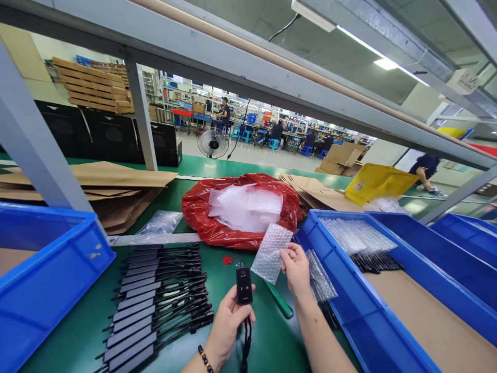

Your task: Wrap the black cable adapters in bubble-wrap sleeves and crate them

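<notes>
My left hand (pixel 229 322) is closed round a small black box-shaped device (pixel 244 288) with small marks on its face. A black cable (pixel 247 344) hangs from its lower end. Between the thumb and fingers of my right hand (pixel 296 267) is a clear bubble-wrap bag (pixel 271 254), held up just beyond the device. A green-handled tool (pixel 280 301) lies on the table between my hands. To the left, several black cabled devices (pixel 134 317) lie in a row. Small red pieces (pixel 227 260) sit near the device. More bubble-wrap bags (pixel 321 277) lie right of my right hand.
A red plastic bag (pixel 200 220) with white pouches (pixel 248 207) stands ahead. Blue bins (pixel 50 282) flank the table; the right-hand bin (pixel 359 311) holds bubble-wrapped items (pixel 357 235). Flat cardboard (pixel 97 175), a yellow bin (pixel 382 181) and a metal frame (pixel 142 119) stand beyond.
</notes>
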Demonstrator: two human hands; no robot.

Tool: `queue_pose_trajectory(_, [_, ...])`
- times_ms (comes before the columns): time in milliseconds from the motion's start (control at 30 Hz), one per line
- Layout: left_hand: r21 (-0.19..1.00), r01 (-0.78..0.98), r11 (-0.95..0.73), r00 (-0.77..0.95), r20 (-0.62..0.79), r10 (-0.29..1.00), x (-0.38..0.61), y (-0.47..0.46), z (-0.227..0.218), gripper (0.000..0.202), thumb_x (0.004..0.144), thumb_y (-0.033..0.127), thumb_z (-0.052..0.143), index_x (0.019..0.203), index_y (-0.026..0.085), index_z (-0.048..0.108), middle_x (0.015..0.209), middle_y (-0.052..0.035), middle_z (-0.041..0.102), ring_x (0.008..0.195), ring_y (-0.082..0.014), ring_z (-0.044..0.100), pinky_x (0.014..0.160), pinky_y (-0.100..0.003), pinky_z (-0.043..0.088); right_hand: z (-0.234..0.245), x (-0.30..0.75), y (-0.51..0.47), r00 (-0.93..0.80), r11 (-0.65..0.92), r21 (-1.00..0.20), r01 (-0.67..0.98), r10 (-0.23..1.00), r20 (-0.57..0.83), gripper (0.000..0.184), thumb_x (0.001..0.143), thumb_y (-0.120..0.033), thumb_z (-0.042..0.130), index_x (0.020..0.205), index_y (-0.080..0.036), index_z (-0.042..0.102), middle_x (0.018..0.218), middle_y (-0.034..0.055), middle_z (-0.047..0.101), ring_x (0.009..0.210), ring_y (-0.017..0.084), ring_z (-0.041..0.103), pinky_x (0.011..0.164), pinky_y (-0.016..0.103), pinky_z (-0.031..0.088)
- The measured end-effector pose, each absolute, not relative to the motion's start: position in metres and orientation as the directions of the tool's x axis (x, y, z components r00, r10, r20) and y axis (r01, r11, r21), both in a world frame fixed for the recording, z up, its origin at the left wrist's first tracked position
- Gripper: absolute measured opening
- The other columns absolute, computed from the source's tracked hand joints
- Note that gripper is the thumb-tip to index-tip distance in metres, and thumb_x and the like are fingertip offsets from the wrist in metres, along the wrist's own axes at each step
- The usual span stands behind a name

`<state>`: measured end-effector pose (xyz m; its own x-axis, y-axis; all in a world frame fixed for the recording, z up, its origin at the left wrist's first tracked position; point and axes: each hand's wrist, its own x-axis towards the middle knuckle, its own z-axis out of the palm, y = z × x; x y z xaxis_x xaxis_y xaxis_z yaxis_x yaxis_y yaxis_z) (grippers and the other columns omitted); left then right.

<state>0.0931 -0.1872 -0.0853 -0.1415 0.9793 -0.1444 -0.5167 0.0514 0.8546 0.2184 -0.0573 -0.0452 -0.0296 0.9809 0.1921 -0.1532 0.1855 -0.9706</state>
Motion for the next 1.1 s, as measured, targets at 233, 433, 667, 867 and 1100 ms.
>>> queue_pose_trajectory(233, [0.914, -0.396, 0.093, -0.103, -0.145, 0.984, 0.094, -0.187, -0.087, 0.035, 0.062, 0.025, 0.065, 0.095, 0.012, 0.059, 0.052, 0.0031, 0.052, 0.049, -0.0101, 0.048, 0.045, -0.02, 0.034, -0.069, 0.222, -0.078, -0.203, 0.346, -0.938, -0.033, 0.916, 0.345, 0.045, 0.083, -0.029, 0.048, 0.127, -0.026, 0.036, 0.069, -0.0039, 0.055, 0.04, 0.006, 0.044, 0.042, 0.02, 0.041])
queue_pose_trajectory(433, [0.916, -0.391, 0.091, -0.049, -0.12, 0.992, 0.092, -0.187, -0.091, 0.024, 0.067, 0.022, 0.061, 0.089, 0.013, 0.059, 0.059, 0.0012, 0.057, 0.05, -0.0096, 0.05, 0.047, -0.021, 0.035, -0.072, 0.243, -0.061, -0.189, 0.681, -0.583, 0.444, 0.707, 0.682, 0.027, 0.077, -0.018, 0.047, 0.094, -0.022, 0.069, 0.107, 0.0094, 0.052, 0.074, 0.014, 0.052, 0.073, 0.033, 0.046])
queue_pose_trajectory(667, [0.855, -0.494, 0.157, 0.102, -0.122, 0.987, 0.098, -0.189, -0.09, 0.018, 0.07, 0.022, 0.057, 0.086, 0.013, 0.055, 0.069, -0.0043, 0.066, 0.044, -0.0083, 0.053, 0.048, -0.021, 0.039, -0.073, 0.243, -0.05, 0.196, 0.283, -0.959, 0.028, 0.939, 0.283, 0.03, 0.068, -0.043, 0.062, 0.072, -0.014, 0.063, 0.061, -0.0005, 0.053, 0.053, 0.01, 0.042, 0.051, 0.023, 0.036])
queue_pose_trajectory(867, [0.777, -0.571, 0.266, 0.2, -0.182, 0.963, 0.103, -0.191, -0.085, 0.021, 0.068, 0.026, 0.057, 0.084, 0.014, 0.051, 0.057, -0.0026, 0.063, 0.028, -0.0038, 0.037, 0.028, -0.015, 0.026, -0.073, 0.224, -0.064, 0.023, 0.113, -0.96, -0.255, 0.994, 0.111, 0.033, 0.064, -0.047, 0.067, 0.066, -0.016, 0.055, 0.055, -0.0043, 0.047, 0.047, 0.007, 0.035, 0.046, 0.02, 0.029])
queue_pose_trajectory(1100, [0.727, -0.621, 0.293, 0.242, -0.178, 0.954, 0.102, -0.192, -0.083, 0.022, 0.068, 0.025, 0.059, 0.084, 0.015, 0.049, 0.054, -0.0035, 0.064, 0.027, -0.0037, 0.036, 0.027, -0.013, 0.025, -0.075, 0.226, -0.07, -0.025, 0.255, -0.966, 0.037, 0.967, 0.254, 0.039, 0.074, -0.049, 0.057, 0.054, -0.017, 0.046, 0.051, -0.0058, 0.036, 0.05, 0.008, 0.031, 0.048, 0.021, 0.027])
